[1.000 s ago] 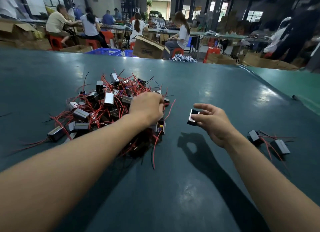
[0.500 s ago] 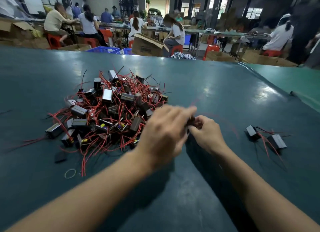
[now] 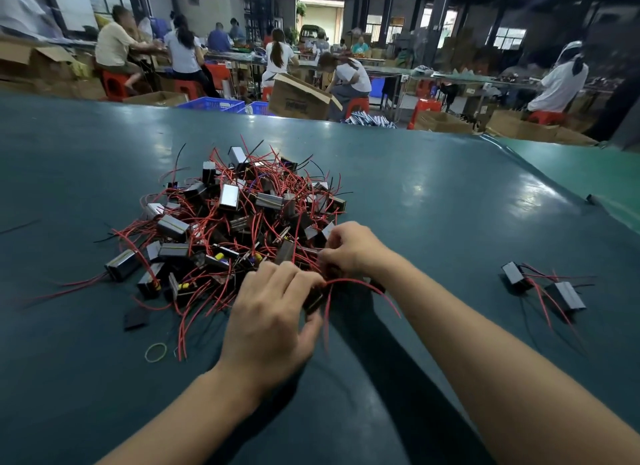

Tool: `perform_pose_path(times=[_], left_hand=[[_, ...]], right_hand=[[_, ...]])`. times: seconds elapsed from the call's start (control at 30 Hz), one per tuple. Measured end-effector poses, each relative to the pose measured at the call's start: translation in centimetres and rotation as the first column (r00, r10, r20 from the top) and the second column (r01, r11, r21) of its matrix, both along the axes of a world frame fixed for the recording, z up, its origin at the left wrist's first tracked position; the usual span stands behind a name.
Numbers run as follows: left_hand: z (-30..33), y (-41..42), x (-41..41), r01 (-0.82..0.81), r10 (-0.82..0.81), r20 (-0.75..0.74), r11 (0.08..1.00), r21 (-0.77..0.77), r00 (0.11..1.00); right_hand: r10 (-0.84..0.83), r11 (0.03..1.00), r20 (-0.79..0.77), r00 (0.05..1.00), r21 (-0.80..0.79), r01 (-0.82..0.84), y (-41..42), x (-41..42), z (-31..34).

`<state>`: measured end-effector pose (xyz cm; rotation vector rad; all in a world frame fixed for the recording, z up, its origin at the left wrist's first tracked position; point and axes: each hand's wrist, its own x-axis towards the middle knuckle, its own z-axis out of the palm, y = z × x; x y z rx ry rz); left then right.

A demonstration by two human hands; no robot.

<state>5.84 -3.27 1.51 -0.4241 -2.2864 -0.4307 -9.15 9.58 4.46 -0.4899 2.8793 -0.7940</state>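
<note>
No text is readable; a dark printed mark on the side of the open cardboard box in the background is too blurred to make out.

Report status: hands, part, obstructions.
Left hand, right hand both hold black part, red wires trailing. Pile crowds it, left. Two parts apart, right.

A single wide-angle view is taken from a head-worn camera, aimed forward and down over the dark green table. The left hand and right hand are seen close below the lens, entering from the bottom edge. The heap of small black boxes with red wires is framed just beyond; the distant workshop hall is bent along the top.
</note>
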Motion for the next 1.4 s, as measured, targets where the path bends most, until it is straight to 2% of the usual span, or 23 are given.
perform_pose_path(times=[0.07, 0.17, 0.27, 0.33, 0.4, 0.43, 0.5, 0.57, 0.63, 0.67, 0.73, 0.77, 0.8, 0.83, 0.87, 0.93, 1.0, 1.03, 1.07, 1.13, 1.17, 1.3, 1.4], left_hand=[[-0.5, -0.4, 0.5, 0.045, -0.043, 0.047, 0.998, -0.033, 0.998], [-1.2, -0.5, 0.8, 0.178, -0.164, 0.137, 0.979, -0.096, 0.977], [-1.6, 0.2, 1.1, 0.308, -0.280, 0.191, 0.942, -0.131, 0.941], [-1.9, 0.8, 1.3, 0.370, -0.341, 0.223, 0.923, -0.106, 0.913], [-1.8, 1.3, 1.3, 0.410, -0.378, 0.258, 0.908, -0.083, 0.889], [-1.8, 1.6, 1.3, 0.424, -0.391, 0.275, 0.903, -0.070, 0.878], [-1.7, 2.0, 1.0, 0.448, -0.415, 0.287, 0.892, -0.057, 0.863], [-1.7, 2.3, 0.4, 0.461, -0.431, 0.286, 0.886, -0.044, 0.856], [-1.8, 2.3, -0.3, 0.430, -0.412, 0.291, 0.903, 0.003, 0.863], [-1.8, 2.2, -0.6, 0.386, -0.382, 0.301, 0.921, 0.048, 0.874], [-2.0, 1.9, -0.7, 0.327, -0.352, 0.330, 0.936, 0.129, 0.876], [-2.1, 1.6, -0.5, 0.345, -0.374, 0.328, 0.927, 0.145, 0.867], [-2.1, 1.4, -0.1, 0.389, -0.417, 0.313, 0.909, 0.150, 0.853], [-2.0, 1.1, 0.4, 0.430, -0.457, 0.288, 0.889, 0.157, 0.841], [-1.9, 0.7, 0.8, 0.442, -0.474, 0.253, 0.880, 0.175, 0.843], [-1.4, -0.1, 1.1, 0.346, -0.392, 0.157, 0.903, 0.255, 0.907], [-1.0, -0.2, 0.8, 0.170, -0.229, 0.135, 0.920, 0.354, 0.964], [-0.9, 0.1, 0.4, 0.067, -0.162, 0.225, 0.922, 0.382, 0.961], [-0.8, 0.6, -0.1, -0.039, -0.107, 0.371, 0.930, 0.365, 0.922], [-0.9, 1.7, -1.4, -0.174, -0.014, 0.589, 0.949, 0.262, 0.808], [-0.8, 2.3, -2.2, -0.183, -0.004, 0.628, 0.955, 0.234, 0.778], [-0.1, 3.9, -4.3, -0.137, -0.070, 0.659, 0.956, 0.258, 0.749], [-0.9, 4.8, -4.7, -0.117, -0.102, 0.619, 0.946, 0.303, 0.779]], right_hand=[[0.009, 0.989, 0.031, 0.999, -0.149, -0.004, 1.0, 0.4, 1.2], [-0.020, 0.906, 0.032, 0.999, -0.422, 0.031, 3.6, 1.6, 2.9], [-0.130, 0.887, -0.172, 0.976, -0.460, 0.038, 6.6, 1.9, 4.0], [-0.237, 0.836, -0.227, 0.945, -0.542, 0.080, 8.6, 1.6, 4.6], [-0.295, 0.741, -0.128, 0.947, -0.657, 0.142, 10.7, 1.6, 4.9], [-0.277, 0.724, -0.067, 0.959, -0.670, 0.163, 11.7, 1.7, 4.9], [-0.206, 0.822, 0.023, 0.978, -0.538, 0.186, 13.1, 2.2, 4.1], [-0.179, 0.947, 0.105, 0.978, -0.250, 0.201, 12.8, 2.5, 2.1], [-0.171, 0.983, 0.146, 0.974, -0.037, 0.178, 11.0, 2.6, -0.1], [-0.172, 0.984, 0.125, 0.977, -0.027, 0.177, 9.8, 2.5, -0.8], [-0.130, 0.951, 0.151, 0.980, -0.260, 0.166, 7.7, 2.4, -1.2], [-0.082, 0.912, 0.167, 0.983, -0.384, 0.141, 7.1, 2.4, -1.0], [-0.033, 0.897, 0.150, 0.988, -0.431, 0.096, 7.0, 2.3, -0.8], [0.012, 0.918, 0.100, 0.995, -0.396, 0.029, 7.3, 2.1, -0.4], [0.050, 0.957, 0.035, 0.998, -0.289, -0.038, 7.7, 2.0, -0.1], [0.093, 0.993, -0.072, 0.993, -0.070, -0.098, 8.6, 2.0, 0.3], [0.012, 0.999, -0.165, 0.986, -0.030, -0.017, 9.2, 2.2, -0.2], [-0.075, 0.996, -0.178, 0.981, -0.056, 0.066, 9.2, 2.4, -0.5], [-0.162, 0.983, -0.128, 0.979, -0.109, 0.148, 9.1, 2.7, -0.9], [-0.222, 0.939, 0.065, 0.973, -0.254, 0.231, 8.8, 3.3, -1.8], [-0.223, 0.914, 0.129, 0.966, -0.316, 0.253, 9.1, 3.5, -2.1], [-0.232, 0.837, 0.210, 0.950, -0.455, 0.305, 11.6, 4.1, -2.4], [-0.229, 0.748, 0.234, 0.945, -0.579, 0.325, 12.9, 5.1, -3.1]])
